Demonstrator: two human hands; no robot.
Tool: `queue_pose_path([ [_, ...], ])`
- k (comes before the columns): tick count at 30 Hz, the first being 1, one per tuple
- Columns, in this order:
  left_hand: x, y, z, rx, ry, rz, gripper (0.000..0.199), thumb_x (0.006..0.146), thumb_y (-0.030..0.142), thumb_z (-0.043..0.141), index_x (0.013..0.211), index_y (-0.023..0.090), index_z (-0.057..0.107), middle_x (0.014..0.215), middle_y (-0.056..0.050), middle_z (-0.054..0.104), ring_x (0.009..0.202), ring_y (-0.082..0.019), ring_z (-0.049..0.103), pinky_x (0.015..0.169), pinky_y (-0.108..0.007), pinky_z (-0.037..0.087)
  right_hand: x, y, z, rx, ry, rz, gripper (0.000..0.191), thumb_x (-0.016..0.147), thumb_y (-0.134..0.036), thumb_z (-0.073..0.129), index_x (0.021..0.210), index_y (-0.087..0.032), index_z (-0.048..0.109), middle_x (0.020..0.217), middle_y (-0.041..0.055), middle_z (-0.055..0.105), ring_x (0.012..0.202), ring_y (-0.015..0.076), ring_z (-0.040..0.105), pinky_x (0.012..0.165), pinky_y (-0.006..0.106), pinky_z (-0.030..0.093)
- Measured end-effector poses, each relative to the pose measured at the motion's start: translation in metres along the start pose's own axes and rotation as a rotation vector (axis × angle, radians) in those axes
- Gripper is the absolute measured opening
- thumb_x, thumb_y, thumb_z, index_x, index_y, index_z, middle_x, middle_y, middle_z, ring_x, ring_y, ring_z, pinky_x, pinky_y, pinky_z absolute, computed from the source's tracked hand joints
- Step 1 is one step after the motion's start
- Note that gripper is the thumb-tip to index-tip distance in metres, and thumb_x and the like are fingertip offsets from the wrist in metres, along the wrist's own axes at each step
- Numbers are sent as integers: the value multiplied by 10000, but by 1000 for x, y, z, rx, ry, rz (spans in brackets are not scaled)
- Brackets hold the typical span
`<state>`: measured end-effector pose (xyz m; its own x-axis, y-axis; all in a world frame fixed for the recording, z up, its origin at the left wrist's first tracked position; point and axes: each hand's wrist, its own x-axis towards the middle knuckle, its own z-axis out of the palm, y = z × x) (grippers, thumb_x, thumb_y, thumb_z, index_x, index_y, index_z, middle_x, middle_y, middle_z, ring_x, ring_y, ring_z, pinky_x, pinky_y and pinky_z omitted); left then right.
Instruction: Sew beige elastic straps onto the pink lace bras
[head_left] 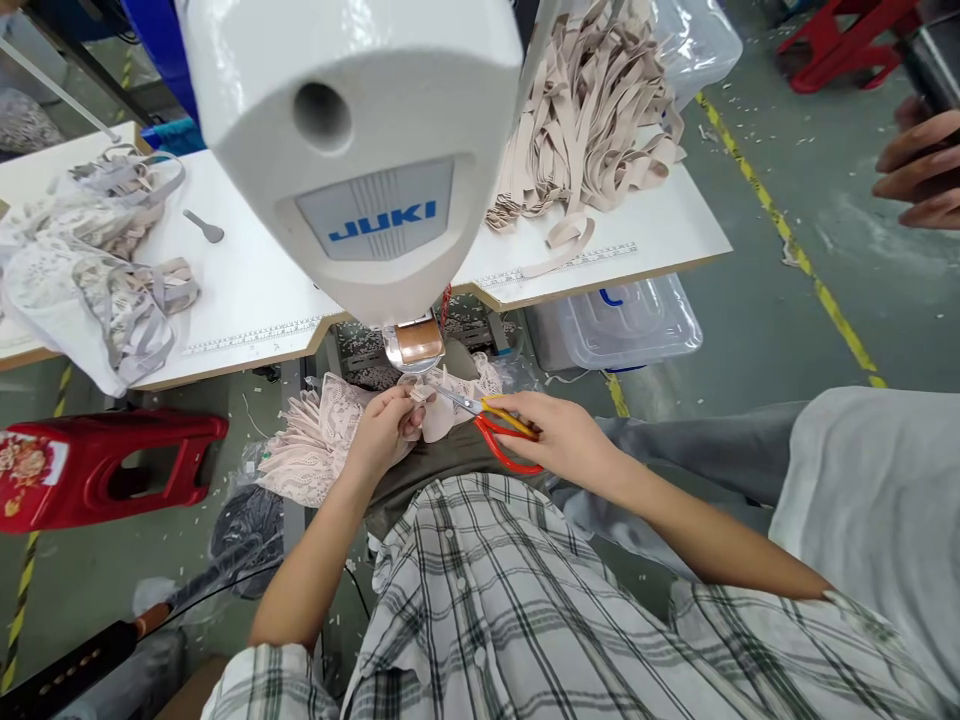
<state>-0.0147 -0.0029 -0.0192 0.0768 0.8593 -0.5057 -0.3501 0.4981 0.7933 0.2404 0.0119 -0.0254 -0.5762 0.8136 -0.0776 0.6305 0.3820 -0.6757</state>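
My left hand (388, 428) is closed, pinching the edge of pale pink lace fabric (319, 440) just below the sewing machine's head (360, 150). A bunched length of that lace hangs down to the left of the hand. In my right hand (551, 435) is a pair of scissors (506, 432) with red and yellow handles. Their blades point left and reach the fabric close to my left fingertips. Whether the blades are cutting into it, I cannot tell.
Beige elastic strips (585, 130) lie heaped on the white table (690, 225). More lace pieces (97, 260) lie at the left. Below are a clear plastic box (630, 325) and a red stool (112, 465). Another person's hand (926, 165) holds a dark object at the right.
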Motion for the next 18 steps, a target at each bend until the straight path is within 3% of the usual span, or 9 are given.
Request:
queue_pose_path([
  [4,3,-2,-6,-44,17,4,313,762,422,736,697,133,636,506,66,373,461,-46,271,452,-194,227,-7,-4,1,37,56,48,480,792,-321,671,1256,-253,569,1184,79,693,839,215,698,721,354,582],
  [7,3,-3,-7,-33,45,38,349,724,458,789,708,137,653,508,64,394,466,-45,299,451,-190,238,-7,-9,6,61,48,32,478,780,-318,671,1241,-256,561,1173,82,686,795,201,680,697,348,572],
  [11,0,-4,-3,36,80,87,393,745,468,791,616,161,583,542,34,484,485,-52,364,458,-191,274,2,-16,12,93,34,31,452,784,-309,669,1224,-271,571,1167,67,690,811,200,682,734,354,577],
  [18,-5,-1,1,248,115,149,367,825,463,717,650,166,593,592,11,575,501,-68,437,486,-201,325,19,-15,15,145,-16,35,402,849,-312,623,1247,-263,598,1223,65,690,972,235,704,774,361,585],
])
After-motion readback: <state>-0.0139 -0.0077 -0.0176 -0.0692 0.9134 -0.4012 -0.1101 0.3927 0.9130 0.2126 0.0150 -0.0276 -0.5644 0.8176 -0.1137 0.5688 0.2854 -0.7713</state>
